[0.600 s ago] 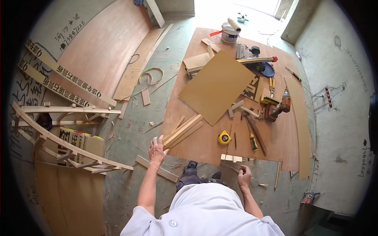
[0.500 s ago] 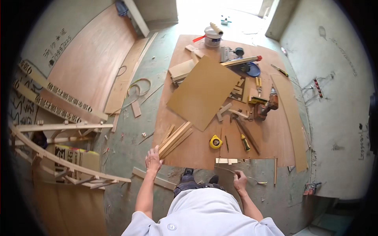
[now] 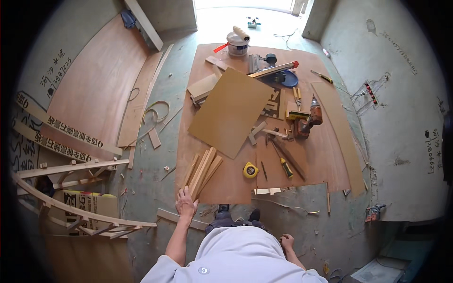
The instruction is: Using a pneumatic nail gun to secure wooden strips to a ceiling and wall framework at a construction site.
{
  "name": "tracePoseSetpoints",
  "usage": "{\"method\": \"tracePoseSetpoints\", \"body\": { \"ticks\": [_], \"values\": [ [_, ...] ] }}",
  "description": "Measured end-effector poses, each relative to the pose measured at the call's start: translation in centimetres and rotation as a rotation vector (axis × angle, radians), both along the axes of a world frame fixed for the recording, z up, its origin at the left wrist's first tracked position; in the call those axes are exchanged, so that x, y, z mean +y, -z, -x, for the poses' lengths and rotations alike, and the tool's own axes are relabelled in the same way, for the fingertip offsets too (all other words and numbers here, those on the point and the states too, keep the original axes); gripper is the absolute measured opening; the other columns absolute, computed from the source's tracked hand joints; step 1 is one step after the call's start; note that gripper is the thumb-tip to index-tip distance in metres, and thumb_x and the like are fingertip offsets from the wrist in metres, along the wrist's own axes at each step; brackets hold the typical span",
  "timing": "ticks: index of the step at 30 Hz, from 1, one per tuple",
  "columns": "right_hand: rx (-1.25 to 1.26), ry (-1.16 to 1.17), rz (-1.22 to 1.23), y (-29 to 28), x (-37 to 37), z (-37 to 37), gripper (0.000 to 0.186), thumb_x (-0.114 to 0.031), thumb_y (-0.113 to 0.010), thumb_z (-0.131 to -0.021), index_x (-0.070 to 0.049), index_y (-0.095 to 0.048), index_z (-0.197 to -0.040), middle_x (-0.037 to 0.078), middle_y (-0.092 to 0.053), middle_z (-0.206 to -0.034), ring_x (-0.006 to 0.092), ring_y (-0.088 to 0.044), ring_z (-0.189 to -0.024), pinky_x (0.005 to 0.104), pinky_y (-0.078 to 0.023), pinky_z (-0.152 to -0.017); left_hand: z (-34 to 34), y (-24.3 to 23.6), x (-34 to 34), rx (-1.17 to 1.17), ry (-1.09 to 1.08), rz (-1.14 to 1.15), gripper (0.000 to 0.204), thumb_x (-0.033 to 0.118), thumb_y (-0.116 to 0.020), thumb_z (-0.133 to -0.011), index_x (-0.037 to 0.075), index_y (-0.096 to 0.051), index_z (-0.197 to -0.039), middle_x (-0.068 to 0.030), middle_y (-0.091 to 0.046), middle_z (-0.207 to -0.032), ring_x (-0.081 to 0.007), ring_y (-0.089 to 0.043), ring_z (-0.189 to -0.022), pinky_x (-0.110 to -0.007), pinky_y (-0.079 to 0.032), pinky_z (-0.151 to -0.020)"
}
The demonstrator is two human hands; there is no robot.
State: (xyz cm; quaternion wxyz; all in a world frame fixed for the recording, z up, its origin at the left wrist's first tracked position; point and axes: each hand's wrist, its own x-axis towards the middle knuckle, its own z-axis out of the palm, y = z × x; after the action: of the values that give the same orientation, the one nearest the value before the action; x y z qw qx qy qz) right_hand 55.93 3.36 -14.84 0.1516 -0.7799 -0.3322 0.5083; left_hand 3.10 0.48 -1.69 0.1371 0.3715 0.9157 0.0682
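Note:
My left hand (image 3: 186, 205) is closed on the lower end of a bundle of wooden strips (image 3: 204, 172), which rests on the plywood board (image 3: 236, 193) on the floor. My right hand (image 3: 287, 243) hangs low beside my white shirt, fingers curled; whether it holds anything is too hidden to tell. Right of the strips sit a yellow tape measure (image 3: 250, 170), a thin dark pencil-like stick (image 3: 264, 172), a yellow-handled screwdriver (image 3: 286, 170) and a cordless drill (image 3: 304, 126). A square brown sheet (image 3: 229, 111) lies askew above them, partly covering other pieces.
Curved wooden frames (image 3: 89, 217) stand at left, near a leaning plywood panel (image 3: 94, 80). A white bucket with roller (image 3: 238, 47), levelling tools and a blue disc (image 3: 285, 78) sit toward the bright doorway. A long curved strip (image 3: 337, 137) lies at right, beside the wall (image 3: 391, 179).
The strips' near ends have swung right and downward with my left hand, so they lie more upright in view. My right hand has dropped closer to my body. The view has shifted.

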Motion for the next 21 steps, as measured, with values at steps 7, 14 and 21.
{"method": "tracePoseSetpoints", "body": {
  "ticks": [7, 14, 21],
  "values": [
    [-0.070, -0.225, 0.061, -2.4, 0.8, 1.1, 0.025, -0.001, -0.057, -0.089, 0.002, -0.062, -0.113, 0.010, -0.067, -0.086, 0.0165, -0.065, -0.066, 0.0282, -0.052, -0.048, 2.3, 2.0, 0.5, 0.355, 0.115, -0.157, 0.096, 0.023, -0.085, -0.070, 0.004, -0.031, -0.147, -0.0220, -0.044, -0.134, -0.0405, -0.058, -0.112, -0.044, -0.053, -0.091],
    [0.167, -0.164, -0.201, -2.5, 6.7, 8.2, 0.023, -0.004, -0.058, -0.090, 0.003, -0.062, -0.112, 0.010, -0.066, -0.085, 0.0157, -0.064, -0.066, 0.0283, -0.053, -0.053, 3.4, 2.1, 0.3, -0.144, -0.160, -0.034, 0.096, 0.011, -0.081, -0.068, 0.004, -0.029, -0.149, -0.0236, -0.046, -0.127, -0.0404, -0.056, -0.114, -0.045, -0.053, -0.092],
    [0.340, -0.809, -0.508, -0.2, 9.8, 18.9, 0.028, -0.015, -0.063, -0.093, -0.001, -0.065, -0.117, 0.012, -0.067, -0.107, 0.0227, -0.066, -0.085, 0.0331, -0.056, -0.074, 1.4, 15.5, -3.0, -0.049, -0.236, -0.284, 0.047, 0.014, -0.064, -0.070, 0.014, -0.070, -0.117, -0.0226, -0.062, -0.101, -0.0402, -0.067, -0.087, -0.047, -0.058, -0.077]
  ]
}}
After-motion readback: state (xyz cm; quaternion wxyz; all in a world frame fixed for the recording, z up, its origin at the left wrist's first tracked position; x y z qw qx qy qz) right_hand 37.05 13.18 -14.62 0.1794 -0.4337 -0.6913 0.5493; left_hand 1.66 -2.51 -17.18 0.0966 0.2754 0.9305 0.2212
